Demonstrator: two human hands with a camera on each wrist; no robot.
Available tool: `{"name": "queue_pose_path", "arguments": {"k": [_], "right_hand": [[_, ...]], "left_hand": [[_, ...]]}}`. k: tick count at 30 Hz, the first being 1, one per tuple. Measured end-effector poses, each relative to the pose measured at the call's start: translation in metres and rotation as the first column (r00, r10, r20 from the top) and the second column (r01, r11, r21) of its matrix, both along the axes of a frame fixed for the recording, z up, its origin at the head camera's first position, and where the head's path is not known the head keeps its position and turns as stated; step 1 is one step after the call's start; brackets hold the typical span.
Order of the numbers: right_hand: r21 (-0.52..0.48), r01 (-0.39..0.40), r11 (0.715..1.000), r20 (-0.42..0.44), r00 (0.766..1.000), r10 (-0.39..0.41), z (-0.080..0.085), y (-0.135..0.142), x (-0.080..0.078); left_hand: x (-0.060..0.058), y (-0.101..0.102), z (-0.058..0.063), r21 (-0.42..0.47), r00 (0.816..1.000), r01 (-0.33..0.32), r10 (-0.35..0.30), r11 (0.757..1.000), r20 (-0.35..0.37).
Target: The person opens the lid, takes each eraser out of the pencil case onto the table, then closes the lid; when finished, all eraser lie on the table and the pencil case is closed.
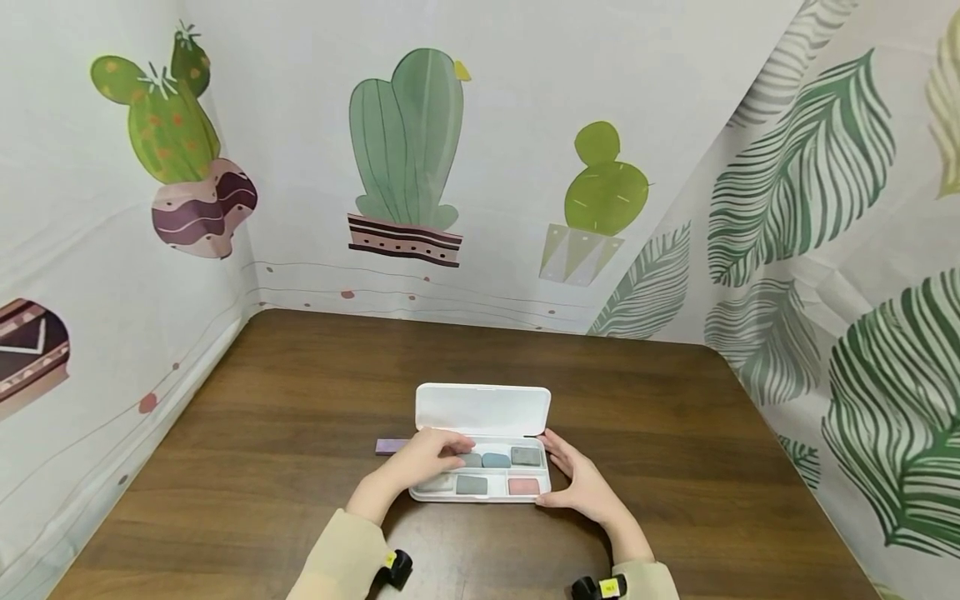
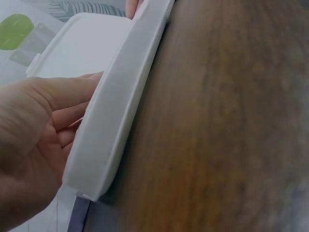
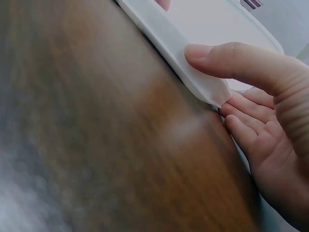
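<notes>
**Fingers bracketing a white compartment case [image 1: 487,500]**

Right hand [image 1: 577,483] is gripping the case's right end, thumb pressing the front wall, fingers bending around the end wall. Left hand [image 1: 417,460] is resting over the case's left end, thumb and fingers dipping inside; I cannot tell whether they are pinching anything, since the tips are partly hidden.

The case is sitting on a wooden tabletop [image 1: 262,433] between the hands, its hinged lid [image 1: 482,408] standing up along the far edge. Inside, a pink block [image 1: 523,486] is lying near the front right corner, with a dark grey block [image 1: 527,456] behind it and a slate-blue block [image 1: 496,460] in the middle of the back row. Beyond the case's left end, a purple strip [image 1: 388,447] is sticking out.

If the right hand's hold is loosening, pressure from the left could be sliding or tipping the case. A knuckle catching the lid could be swinging it down onto the fingers.
</notes>
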State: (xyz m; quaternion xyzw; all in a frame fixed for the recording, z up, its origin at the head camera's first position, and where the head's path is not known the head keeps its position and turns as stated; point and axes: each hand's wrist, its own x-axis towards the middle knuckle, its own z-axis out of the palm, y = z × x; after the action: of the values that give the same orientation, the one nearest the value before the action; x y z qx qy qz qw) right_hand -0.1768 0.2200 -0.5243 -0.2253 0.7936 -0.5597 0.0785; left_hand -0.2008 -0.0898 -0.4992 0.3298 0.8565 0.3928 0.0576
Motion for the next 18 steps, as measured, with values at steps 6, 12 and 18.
{"name": "queue_pose_path", "arguments": {"k": [6,12,18], "right_hand": [[-0.014,-0.008,1.0,-0.021,1.0,0.007,-0.0025,0.0008,-0.0025],[0.004,-0.005,1.0,-0.045,0.999,0.005,-0.0033,0.0019,-0.0054],[-0.002,-0.008,1.0,-0.052,0.999,0.008,-0.003,0.0019,-0.0074]], "left_hand": [[0.0016,0.0022,0.0005,-0.011,1.0,-0.016,0.016,1.0,0.004],[0.0029,0.0047,0.0002,-0.002,0.999,-0.042,0.042,0.999,-0.01],[0.0049,0.0064,-0.0009,0.013,0.997,-0.072,0.073,0.997,-0.012]]}}
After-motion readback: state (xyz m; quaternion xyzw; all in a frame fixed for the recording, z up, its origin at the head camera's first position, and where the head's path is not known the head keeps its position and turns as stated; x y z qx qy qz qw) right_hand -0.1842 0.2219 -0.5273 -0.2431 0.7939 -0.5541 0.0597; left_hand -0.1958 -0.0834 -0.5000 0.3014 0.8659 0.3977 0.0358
